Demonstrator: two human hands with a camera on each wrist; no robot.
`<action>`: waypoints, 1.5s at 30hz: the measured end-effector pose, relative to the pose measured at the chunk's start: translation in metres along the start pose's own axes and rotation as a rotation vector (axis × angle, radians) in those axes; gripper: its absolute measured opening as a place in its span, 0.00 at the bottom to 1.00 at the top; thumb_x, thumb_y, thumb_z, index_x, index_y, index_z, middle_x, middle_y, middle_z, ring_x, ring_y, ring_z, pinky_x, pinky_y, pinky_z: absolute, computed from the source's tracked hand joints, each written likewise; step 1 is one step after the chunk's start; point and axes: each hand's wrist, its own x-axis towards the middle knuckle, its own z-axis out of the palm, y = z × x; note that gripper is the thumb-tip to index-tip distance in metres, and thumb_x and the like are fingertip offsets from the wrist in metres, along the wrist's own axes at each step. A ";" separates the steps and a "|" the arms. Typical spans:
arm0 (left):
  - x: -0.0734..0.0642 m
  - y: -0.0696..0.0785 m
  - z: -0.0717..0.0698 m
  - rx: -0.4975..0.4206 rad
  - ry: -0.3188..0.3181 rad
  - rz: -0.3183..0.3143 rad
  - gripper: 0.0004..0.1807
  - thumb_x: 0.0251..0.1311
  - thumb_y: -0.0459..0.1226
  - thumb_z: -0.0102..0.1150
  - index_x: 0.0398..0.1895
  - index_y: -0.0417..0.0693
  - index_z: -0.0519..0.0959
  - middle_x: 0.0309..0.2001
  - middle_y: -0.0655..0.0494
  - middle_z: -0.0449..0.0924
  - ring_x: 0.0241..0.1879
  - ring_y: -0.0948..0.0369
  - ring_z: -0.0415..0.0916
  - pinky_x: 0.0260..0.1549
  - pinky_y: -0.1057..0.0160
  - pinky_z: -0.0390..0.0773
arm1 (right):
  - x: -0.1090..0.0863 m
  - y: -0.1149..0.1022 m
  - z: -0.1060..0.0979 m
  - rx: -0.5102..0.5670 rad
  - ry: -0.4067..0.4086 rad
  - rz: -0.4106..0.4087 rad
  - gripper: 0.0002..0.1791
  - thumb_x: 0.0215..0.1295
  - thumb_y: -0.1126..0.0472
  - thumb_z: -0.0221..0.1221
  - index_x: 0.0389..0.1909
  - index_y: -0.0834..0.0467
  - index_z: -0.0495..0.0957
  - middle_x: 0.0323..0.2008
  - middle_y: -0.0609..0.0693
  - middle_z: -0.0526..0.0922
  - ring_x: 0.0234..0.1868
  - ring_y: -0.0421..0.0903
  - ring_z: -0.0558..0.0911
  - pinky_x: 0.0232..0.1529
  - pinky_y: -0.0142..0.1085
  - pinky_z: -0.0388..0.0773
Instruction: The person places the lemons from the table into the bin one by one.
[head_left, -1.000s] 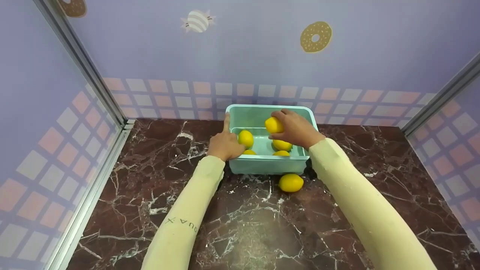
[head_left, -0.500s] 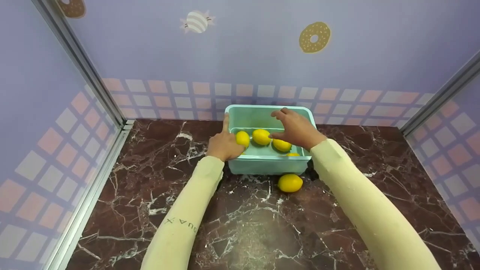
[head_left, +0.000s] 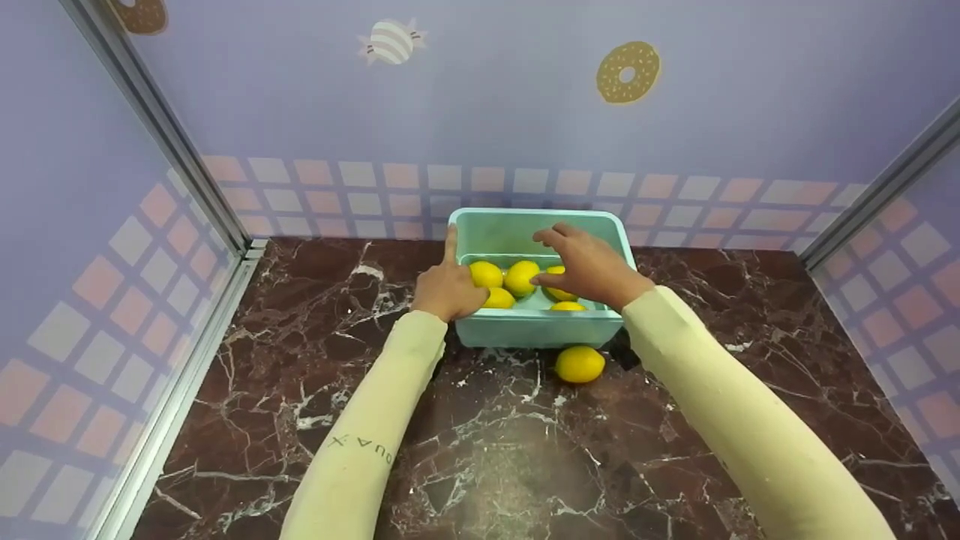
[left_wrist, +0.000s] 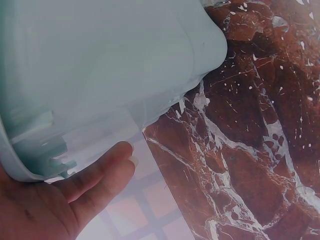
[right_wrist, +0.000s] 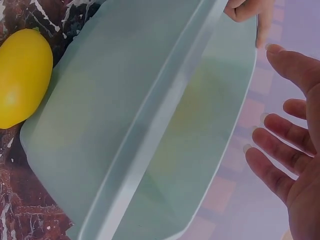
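A pale green plastic bin [head_left: 536, 326] stands near the back wall with several lemons [head_left: 521, 278] inside, some partly hidden by its front wall and my hands. My left hand [head_left: 448, 291] grips the bin's left rim, index finger stretched along it. In the left wrist view, straight fingers [left_wrist: 102, 175] of that hand lie along the outer wall. Over the bin's right half, my right hand [head_left: 589, 262] hovers with fingers spread and nothing held. The right wrist view shows its palm and separated fingers beside the rim. One lemon [head_left: 580, 364] lies on the counter before the bin.
The dark red marbled counter [head_left: 495, 450] runs under both arms. A purple back wall [head_left: 510, 112] rises right behind the bin, and side panels with metal frame strips [head_left: 187, 360] close in left and right.
The right hand has let go of a lemon, which dropped into the bin among the others; some lemons there rolled and shifted. The left hand stays at the rim.
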 end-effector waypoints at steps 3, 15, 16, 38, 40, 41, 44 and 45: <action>0.000 0.000 0.000 0.003 0.002 0.004 0.22 0.55 0.51 0.49 0.34 0.44 0.84 0.79 0.52 0.23 0.22 0.53 0.74 0.23 0.54 0.72 | -0.002 0.000 0.000 0.000 0.009 -0.027 0.35 0.60 0.46 0.64 0.66 0.55 0.68 0.60 0.56 0.74 0.57 0.55 0.77 0.59 0.50 0.73; 0.001 0.001 -0.001 0.016 0.016 0.005 0.22 0.55 0.51 0.49 0.35 0.44 0.84 0.79 0.52 0.23 0.25 0.52 0.75 0.27 0.52 0.75 | -0.009 -0.002 0.001 -0.015 -0.006 -0.040 0.35 0.61 0.45 0.63 0.66 0.55 0.68 0.59 0.55 0.74 0.57 0.55 0.77 0.58 0.50 0.73; 0.001 0.001 -0.001 0.017 0.017 0.005 0.22 0.54 0.51 0.48 0.34 0.44 0.84 0.79 0.52 0.23 0.25 0.52 0.75 0.27 0.52 0.75 | -0.010 -0.002 0.001 -0.019 -0.006 -0.040 0.35 0.61 0.45 0.63 0.66 0.54 0.68 0.59 0.55 0.74 0.57 0.55 0.77 0.58 0.50 0.74; -0.001 0.002 -0.001 0.009 0.005 0.005 0.21 0.55 0.51 0.47 0.28 0.46 0.82 0.79 0.52 0.23 0.23 0.54 0.75 0.22 0.55 0.72 | -0.032 0.003 0.004 -0.021 0.010 -0.076 0.33 0.61 0.45 0.63 0.64 0.55 0.70 0.59 0.56 0.75 0.58 0.55 0.77 0.58 0.51 0.74; -0.001 0.003 -0.002 0.012 0.004 0.004 0.21 0.55 0.50 0.46 0.30 0.45 0.83 0.79 0.52 0.23 0.24 0.53 0.75 0.24 0.54 0.73 | -0.034 0.004 0.004 -0.017 0.004 -0.071 0.33 0.61 0.45 0.63 0.64 0.55 0.70 0.59 0.56 0.75 0.58 0.56 0.77 0.59 0.51 0.73; -0.002 0.003 -0.002 0.012 0.004 0.003 0.22 0.54 0.51 0.46 0.31 0.45 0.84 0.79 0.52 0.23 0.24 0.53 0.75 0.24 0.54 0.74 | -0.035 0.004 0.004 -0.016 -0.001 -0.069 0.33 0.61 0.45 0.63 0.64 0.55 0.70 0.60 0.56 0.75 0.58 0.56 0.76 0.59 0.51 0.73; -0.003 0.002 -0.002 0.013 0.009 -0.002 0.23 0.54 0.52 0.45 0.33 0.45 0.85 0.79 0.52 0.24 0.26 0.53 0.76 0.28 0.52 0.76 | -0.038 0.005 0.004 -0.017 -0.007 -0.069 0.34 0.61 0.45 0.62 0.65 0.54 0.69 0.60 0.56 0.75 0.59 0.56 0.76 0.60 0.51 0.73; -0.003 0.002 -0.002 0.012 0.012 -0.002 0.24 0.54 0.52 0.45 0.33 0.45 0.85 0.79 0.52 0.24 0.27 0.52 0.77 0.29 0.51 0.77 | -0.039 0.005 0.004 -0.021 -0.007 -0.071 0.34 0.61 0.44 0.62 0.65 0.54 0.69 0.61 0.56 0.74 0.59 0.56 0.76 0.60 0.51 0.73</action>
